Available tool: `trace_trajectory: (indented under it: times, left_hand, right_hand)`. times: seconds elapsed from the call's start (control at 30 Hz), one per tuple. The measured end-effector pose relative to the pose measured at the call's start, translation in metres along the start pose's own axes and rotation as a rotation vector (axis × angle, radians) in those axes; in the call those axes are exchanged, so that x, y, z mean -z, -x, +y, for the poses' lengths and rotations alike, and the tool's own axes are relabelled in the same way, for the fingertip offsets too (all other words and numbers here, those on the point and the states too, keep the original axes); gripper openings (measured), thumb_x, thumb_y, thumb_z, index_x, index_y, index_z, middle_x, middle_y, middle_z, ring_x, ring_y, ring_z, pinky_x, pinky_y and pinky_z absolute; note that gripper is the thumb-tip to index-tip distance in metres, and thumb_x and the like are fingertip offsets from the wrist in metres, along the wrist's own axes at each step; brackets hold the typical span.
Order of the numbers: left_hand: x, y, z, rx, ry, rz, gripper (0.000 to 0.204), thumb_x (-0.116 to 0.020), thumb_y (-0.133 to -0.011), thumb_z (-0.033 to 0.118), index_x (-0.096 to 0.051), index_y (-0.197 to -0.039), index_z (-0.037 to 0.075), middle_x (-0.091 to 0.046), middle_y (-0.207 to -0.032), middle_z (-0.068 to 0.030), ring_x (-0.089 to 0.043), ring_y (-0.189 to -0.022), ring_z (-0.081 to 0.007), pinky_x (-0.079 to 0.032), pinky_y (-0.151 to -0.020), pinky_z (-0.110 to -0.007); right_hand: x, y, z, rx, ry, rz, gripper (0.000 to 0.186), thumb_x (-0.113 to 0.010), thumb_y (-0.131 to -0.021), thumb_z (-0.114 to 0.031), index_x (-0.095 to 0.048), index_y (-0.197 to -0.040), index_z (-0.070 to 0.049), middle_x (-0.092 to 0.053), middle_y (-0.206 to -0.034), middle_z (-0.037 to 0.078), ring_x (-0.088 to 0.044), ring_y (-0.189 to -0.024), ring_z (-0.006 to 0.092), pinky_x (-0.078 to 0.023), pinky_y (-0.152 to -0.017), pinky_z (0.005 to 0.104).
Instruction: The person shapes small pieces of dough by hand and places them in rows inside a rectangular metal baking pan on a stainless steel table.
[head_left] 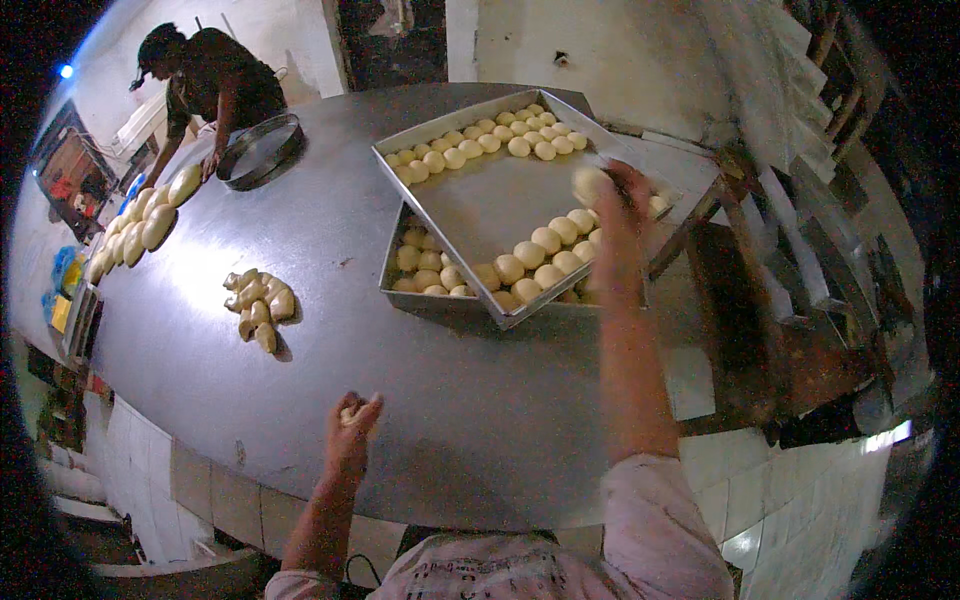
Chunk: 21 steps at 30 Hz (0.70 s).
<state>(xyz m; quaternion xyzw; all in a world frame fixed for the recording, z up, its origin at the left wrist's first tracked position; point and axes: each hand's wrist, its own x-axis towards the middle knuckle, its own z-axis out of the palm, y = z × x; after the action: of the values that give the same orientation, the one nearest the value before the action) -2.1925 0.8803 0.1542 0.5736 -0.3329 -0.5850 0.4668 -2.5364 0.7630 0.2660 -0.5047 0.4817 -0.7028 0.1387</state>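
My right hand [628, 192], smeared by motion, holds a pale dough ball [590, 185] over the right side of a square metal tray [480, 205]. Rows of round dough balls [546, 240] line the tray's far and near sides, with bare metal between them. Under it, turned at an angle, lies a second tray [393, 268] filled with dough balls. Low over the near part of the table, my left hand [353, 432] is closed around a small dough piece [348, 414], mostly hidden by the fingers. A heap of cut dough pieces [262, 303] lies to its upper left.
The grey metal table [430, 370] has a curved near edge. At the far left another person [215, 80] leans over long dough loaves [150, 215], beside a round sieve-like rim [262, 150]. Wooden and metal racks [740, 290] stand close on the right.
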Motion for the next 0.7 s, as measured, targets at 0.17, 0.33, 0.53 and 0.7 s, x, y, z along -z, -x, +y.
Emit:
trace_trajectory:
  times: [0.17,0.33,0.53,0.7]
  left_hand:
    - [0.0,0.011,0.045,-0.281,-0.572,-0.302,0.031,-0.064,-0.079,0.017,-0.049,-0.104,0.007,-0.049,-0.102,-0.0086,-0.05,-0.1,-0.0206,-0.045,-0.082,-0.03]
    - [0.017,0.016,0.037,0.158,0.584,-0.672,0.057,-0.058,-0.084,0.03,-0.034,-0.129,0.004,-0.039,-0.13,-0.0118,-0.043,-0.116,-0.0247,-0.039,-0.094,-0.038]
    - [0.073,-0.049,0.021,-0.37,-0.591,-0.594,0.03,-0.058,-0.081,0.019,-0.056,-0.109,0.008,-0.059,-0.104,-0.0127,-0.054,-0.101,-0.0289,-0.041,-0.088,-0.041]
    - [0.159,-0.149,0.027,-0.899,-1.115,0.356,0.048,-0.058,-0.071,0.001,-0.049,-0.118,0.007,-0.041,-0.124,-0.0178,-0.037,-0.112,-0.0369,-0.035,-0.092,-0.042]
  right_hand:
    - [-0.059,0.009,0.015,-0.124,0.607,-0.653,0.025,-0.053,-0.083,-0.012,-0.056,-0.105,-0.001,-0.062,-0.093,0.008,-0.059,-0.084,0.0197,-0.047,-0.075,0.0312]
    - [-0.085,0.16,-0.04,0.045,0.421,-0.84,0.032,-0.052,-0.086,-0.018,-0.051,-0.116,-0.005,-0.049,-0.12,0.014,-0.044,-0.113,0.0279,-0.032,-0.098,0.0388]
    - [0.002,0.271,-0.055,-0.504,0.432,-0.496,0.026,-0.048,-0.087,-0.014,-0.056,-0.11,-0.004,-0.056,-0.111,0.012,-0.053,-0.098,0.0246,-0.044,-0.084,0.0347]
    - [0.073,0.258,-0.011,0.07,1.528,-0.644,0.048,-0.04,-0.09,-0.034,-0.045,-0.122,0.0,-0.044,-0.126,0.018,-0.036,-0.117,0.038,-0.025,-0.1,0.0416]
